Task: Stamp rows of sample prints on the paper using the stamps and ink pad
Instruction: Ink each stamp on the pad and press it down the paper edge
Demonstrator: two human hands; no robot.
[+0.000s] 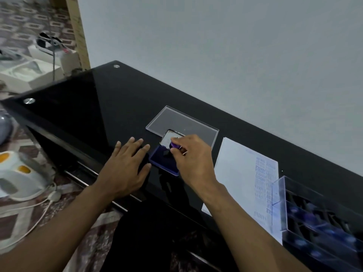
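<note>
Purple-knobbed, the stamp (173, 145) is pinched in the right hand (193, 160) and pressed onto the open ink pad (164, 160) mid-counter (98, 107). The left hand (125, 165) is laid flat, fingers spread, just beside the pad. The paper (241, 173), rows already printed, is seen to the right.

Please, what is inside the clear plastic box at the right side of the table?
The clear box holds rows of dark stamps with blue-purple knobs, lying in compartments. Their number and rubber faces cannot be seen: blur and the frame edge hide them. Part of the paper shows through its wall.
</note>
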